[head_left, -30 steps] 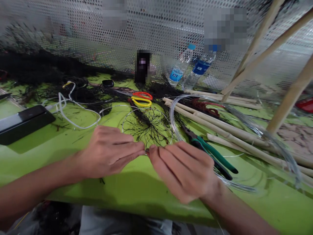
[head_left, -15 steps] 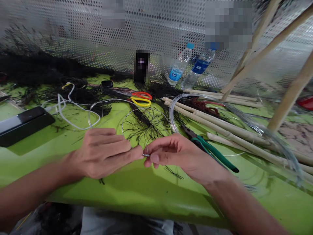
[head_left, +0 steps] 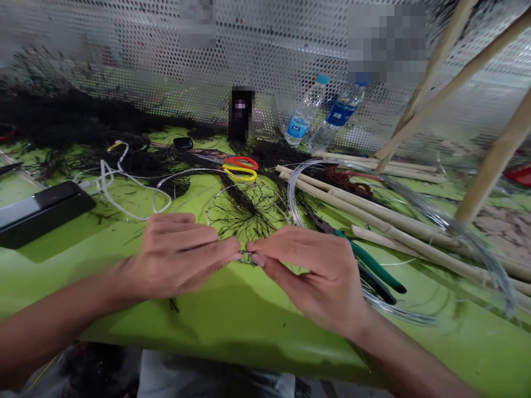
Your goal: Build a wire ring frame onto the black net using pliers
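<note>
A thin wire ring (head_left: 208, 207) with dark threads (head_left: 251, 211) spread across it lies between my hands. My left hand (head_left: 178, 257) pinches the near side of the ring, its fingers curled with the knuckles up. Right beside it, the fingertips of my right hand (head_left: 309, 271) close on the same stretch of wire. A short bit of the wire (head_left: 246, 254) shows in the small gap between the two pinches. The fingers hide how its ends meet.
Pliers (head_left: 369, 260) with green handles and a clear tubing coil (head_left: 295, 188) lie right, beside bamboo sticks (head_left: 373, 213). Scissors (head_left: 240, 168), two bottles (head_left: 305, 119) and a dark upright object (head_left: 240, 116) stand or lie behind. A dark box (head_left: 45, 213) and white cable (head_left: 108, 193) sit left.
My right hand has turned over, from palm and fingers showing to knuckles up, and its fingertips now pinch the wire. My left hand has barely moved.
</note>
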`<state>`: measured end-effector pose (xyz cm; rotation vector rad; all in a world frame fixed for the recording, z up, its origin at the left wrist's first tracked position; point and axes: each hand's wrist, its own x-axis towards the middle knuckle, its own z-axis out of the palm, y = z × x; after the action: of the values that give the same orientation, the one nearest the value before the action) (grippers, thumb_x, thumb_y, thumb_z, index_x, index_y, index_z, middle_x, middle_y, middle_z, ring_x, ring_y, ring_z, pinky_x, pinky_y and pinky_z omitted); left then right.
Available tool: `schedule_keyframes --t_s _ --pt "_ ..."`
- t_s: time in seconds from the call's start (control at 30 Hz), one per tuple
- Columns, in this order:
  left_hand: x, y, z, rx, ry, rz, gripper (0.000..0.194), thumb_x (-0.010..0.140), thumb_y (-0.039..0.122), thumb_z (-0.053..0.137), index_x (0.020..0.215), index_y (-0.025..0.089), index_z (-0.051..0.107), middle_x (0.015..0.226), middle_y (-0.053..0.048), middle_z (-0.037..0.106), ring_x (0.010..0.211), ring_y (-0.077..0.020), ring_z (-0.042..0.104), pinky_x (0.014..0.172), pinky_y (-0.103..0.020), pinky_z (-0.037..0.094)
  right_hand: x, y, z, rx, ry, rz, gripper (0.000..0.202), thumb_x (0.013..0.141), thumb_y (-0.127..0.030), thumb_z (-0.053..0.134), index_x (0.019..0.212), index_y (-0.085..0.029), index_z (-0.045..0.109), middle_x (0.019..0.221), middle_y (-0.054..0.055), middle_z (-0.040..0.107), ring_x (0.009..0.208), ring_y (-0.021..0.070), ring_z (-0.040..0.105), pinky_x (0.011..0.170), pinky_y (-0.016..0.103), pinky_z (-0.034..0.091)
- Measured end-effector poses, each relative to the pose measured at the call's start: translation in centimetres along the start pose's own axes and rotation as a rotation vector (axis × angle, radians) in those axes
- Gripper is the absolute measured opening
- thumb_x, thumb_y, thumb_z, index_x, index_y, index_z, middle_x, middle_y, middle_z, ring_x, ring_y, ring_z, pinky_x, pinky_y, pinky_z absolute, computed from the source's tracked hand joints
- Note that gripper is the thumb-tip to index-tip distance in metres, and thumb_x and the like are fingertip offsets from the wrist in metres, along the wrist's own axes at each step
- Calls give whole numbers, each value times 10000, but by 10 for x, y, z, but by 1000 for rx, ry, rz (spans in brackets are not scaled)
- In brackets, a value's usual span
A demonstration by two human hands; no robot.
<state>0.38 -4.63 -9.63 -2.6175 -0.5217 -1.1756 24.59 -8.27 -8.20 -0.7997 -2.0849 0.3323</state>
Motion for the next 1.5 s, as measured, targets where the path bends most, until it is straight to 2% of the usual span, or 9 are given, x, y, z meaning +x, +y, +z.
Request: schedule_keyframes --t_s 0.13,0.2,0.43,0.67,0.77,1.03,1.17,1.33,1.5 --pt "1 3 0 -50 -16 -35 59 979 185 714 955 194 661 606 69 592 469 -93 424 499 -309 336 -5 0 -6 -614 -31 -525 165 972 -101 681 1039 -176 812 1011 57 854 884 181 783 713 285 594" --pt "1 1 -1 -51 -27 -27 55 977 174 713 975 193 661 613 64 598 478 -95 433 504 -311 339 -4 -1 -8 -594 -21 -528 175 982 -104 658 1047 -177 803 997 57 852 866 181 779 688 291 584" --pt "-4 -9 1 -130 -35 55 114 991 175 693 1104 167 685 634 65 563 503 -87 434 514 -306 324 13 -2 -13 463 -382 520 360 1054 -445 606 892 -163 761 743 14 748 603 113 613 539 226 452" --pt "-1 -3 -1 -84 -134 42 95 980 157 697 1066 191 677 629 65 521 508 -97 448 526 -315 326 17 8 -12 784 -520 757 398 893 -538 800 804 -163 700 666 -33 624 593 95 526 536 211 416" --pt "3 1 -2 -95 -151 13 36 1013 176 653 1008 198 681 600 69 524 488 -99 427 521 -318 324 16 7 -13 459 -489 502 296 1000 -413 700 831 -170 720 677 -29 642 607 97 541 555 223 408" --pt "5 4 6 -159 -62 -46 62 1013 208 668 967 174 693 621 56 604 502 -95 468 511 -286 345 -1 1 -7 -735 -119 -640 180 966 -105 637 867 -141 782 699 55 726 589 174 557 534 356 378" --pt "1 -1 5 -40 -43 12 23 991 180 693 970 173 697 610 64 588 485 -93 435 492 -305 314 3 3 -5 -449 -150 -186 207 1006 -180 641 839 -162 763 649 10 687 567 140 562 558 315 394" --pt "-5 -6 5 2 -12 117 108 934 136 749 1036 128 715 650 50 573 520 -92 418 496 -310 312 17 8 -14 447 -533 657 395 1008 -494 658 825 -171 793 703 12 740 599 122 613 551 244 426" --pt "-4 -5 4 -15 -5 171 93 956 125 711 1048 121 711 673 42 600 537 -85 469 478 -289 331 16 16 -12 884 -467 909 346 848 -503 849 914 -163 852 843 55 807 644 118 628 642 256 514"
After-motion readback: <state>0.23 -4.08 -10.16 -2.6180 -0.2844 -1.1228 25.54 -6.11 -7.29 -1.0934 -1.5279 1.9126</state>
